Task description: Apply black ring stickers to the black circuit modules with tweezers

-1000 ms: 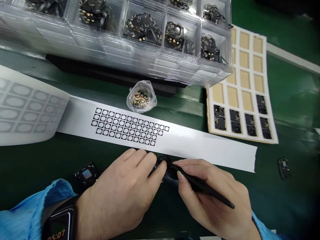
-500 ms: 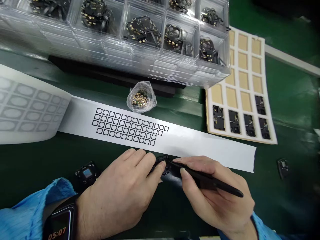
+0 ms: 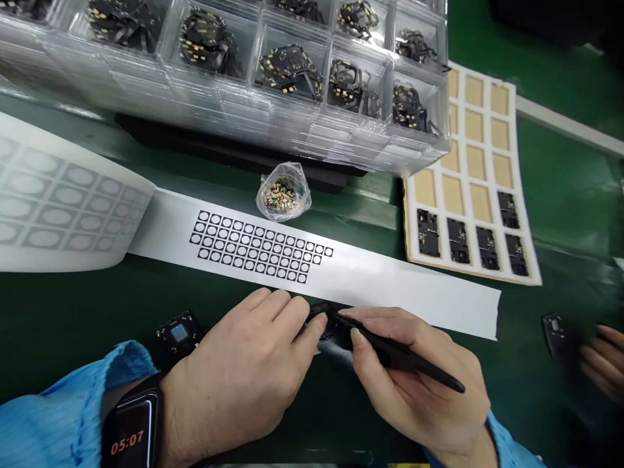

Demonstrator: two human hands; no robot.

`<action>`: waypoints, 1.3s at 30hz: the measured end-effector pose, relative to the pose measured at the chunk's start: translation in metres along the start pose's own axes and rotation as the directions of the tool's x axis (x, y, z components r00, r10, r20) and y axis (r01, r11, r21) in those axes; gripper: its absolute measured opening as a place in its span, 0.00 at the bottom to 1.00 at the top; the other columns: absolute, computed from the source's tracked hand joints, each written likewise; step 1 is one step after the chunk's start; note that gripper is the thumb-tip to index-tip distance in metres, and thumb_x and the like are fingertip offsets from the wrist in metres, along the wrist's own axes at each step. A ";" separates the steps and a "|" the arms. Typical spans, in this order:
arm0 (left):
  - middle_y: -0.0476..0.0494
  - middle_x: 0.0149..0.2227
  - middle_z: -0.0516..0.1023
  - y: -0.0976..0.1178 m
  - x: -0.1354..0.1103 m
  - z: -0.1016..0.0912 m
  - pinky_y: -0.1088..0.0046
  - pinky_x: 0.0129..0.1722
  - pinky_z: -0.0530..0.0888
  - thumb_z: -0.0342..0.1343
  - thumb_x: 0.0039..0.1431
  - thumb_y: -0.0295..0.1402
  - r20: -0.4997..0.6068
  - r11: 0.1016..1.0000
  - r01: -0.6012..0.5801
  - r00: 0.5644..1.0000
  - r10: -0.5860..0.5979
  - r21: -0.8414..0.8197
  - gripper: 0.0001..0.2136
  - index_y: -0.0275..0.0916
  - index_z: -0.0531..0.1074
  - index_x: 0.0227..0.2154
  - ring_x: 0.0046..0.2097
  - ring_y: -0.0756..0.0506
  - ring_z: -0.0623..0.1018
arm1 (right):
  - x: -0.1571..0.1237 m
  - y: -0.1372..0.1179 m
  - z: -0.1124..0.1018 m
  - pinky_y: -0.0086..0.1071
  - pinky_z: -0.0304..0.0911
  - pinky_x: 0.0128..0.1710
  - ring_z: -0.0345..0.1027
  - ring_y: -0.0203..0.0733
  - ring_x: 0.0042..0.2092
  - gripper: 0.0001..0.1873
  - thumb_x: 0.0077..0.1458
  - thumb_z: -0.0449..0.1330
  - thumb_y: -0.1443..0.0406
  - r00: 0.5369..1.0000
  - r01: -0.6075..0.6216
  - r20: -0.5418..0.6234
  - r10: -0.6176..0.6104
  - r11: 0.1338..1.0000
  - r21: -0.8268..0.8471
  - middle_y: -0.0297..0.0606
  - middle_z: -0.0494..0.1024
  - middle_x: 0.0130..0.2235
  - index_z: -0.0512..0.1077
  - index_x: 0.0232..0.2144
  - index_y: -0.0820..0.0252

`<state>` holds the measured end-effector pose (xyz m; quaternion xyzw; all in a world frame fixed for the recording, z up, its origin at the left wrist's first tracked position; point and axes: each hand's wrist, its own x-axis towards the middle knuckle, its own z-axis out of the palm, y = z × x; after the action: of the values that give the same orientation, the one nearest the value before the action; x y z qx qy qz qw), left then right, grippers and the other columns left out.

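Note:
My left hand (image 3: 244,374) rests on the green mat, its fingertips curled onto a small black part (image 3: 325,323) at the near edge of a white sticker strip (image 3: 341,276). My right hand (image 3: 419,383) pinches black tweezers (image 3: 400,354), whose tip meets that same part. The part is mostly hidden under my fingers. A printed grid of black-ringed stickers (image 3: 260,250) lies on the strip just beyond my hands. A watch (image 3: 129,432) sits on my left wrist, over a blue sleeve.
A clear compartment tray (image 3: 302,123) of black flex parts stands at the back. A small bag of gold bits (image 3: 283,193) lies before it. A tan carrier sheet (image 3: 475,195) with black parts is right. Another black module (image 3: 179,333) lies left. Another person's fingers (image 3: 602,361) reach near a black part (image 3: 554,328).
Another person's fingers have come in at the right edge beside the loose black part. My hands stay on the small part; the tweezers' rear end has shifted slightly.

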<state>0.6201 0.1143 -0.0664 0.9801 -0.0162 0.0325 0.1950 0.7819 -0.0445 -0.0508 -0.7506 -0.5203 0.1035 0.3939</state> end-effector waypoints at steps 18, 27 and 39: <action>0.42 0.39 0.68 0.001 0.002 -0.001 0.58 0.36 0.71 0.57 0.63 0.26 0.002 1.000 -0.008 1.000 0.008 0.013 0.18 0.30 0.74 0.55 0.39 0.40 0.68 | -0.010 0.002 0.001 0.32 0.79 0.49 0.83 0.43 0.46 0.15 0.54 0.68 0.80 0.990 0.143 0.012 -0.143 0.989 -0.040 0.46 0.85 0.41 0.75 0.43 0.66; 0.41 0.40 0.69 0.001 0.000 -0.001 0.57 0.37 0.72 0.55 0.65 0.26 0.005 1.000 -0.016 1.000 0.016 0.008 0.18 0.29 0.73 0.56 0.39 0.40 0.69 | -0.008 -0.003 0.001 0.31 0.80 0.48 0.83 0.42 0.46 0.14 0.55 0.67 0.79 0.988 0.154 0.023 -0.153 0.986 -0.065 0.46 0.85 0.41 0.75 0.42 0.65; 0.40 0.41 0.71 0.004 0.000 0.001 0.58 0.37 0.73 0.57 0.66 0.28 0.022 1.000 -0.015 1.000 0.015 0.027 0.18 0.29 0.73 0.56 0.40 0.39 0.71 | -0.010 0.000 0.001 0.35 0.82 0.45 0.84 0.46 0.45 0.15 0.55 0.67 0.78 0.991 0.136 0.002 -0.136 0.989 -0.056 0.47 0.85 0.42 0.74 0.44 0.63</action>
<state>0.6201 0.1106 -0.0655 0.9829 -0.0252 0.0233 0.1810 0.7767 -0.0530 -0.0536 -0.7242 -0.5727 0.0609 0.3792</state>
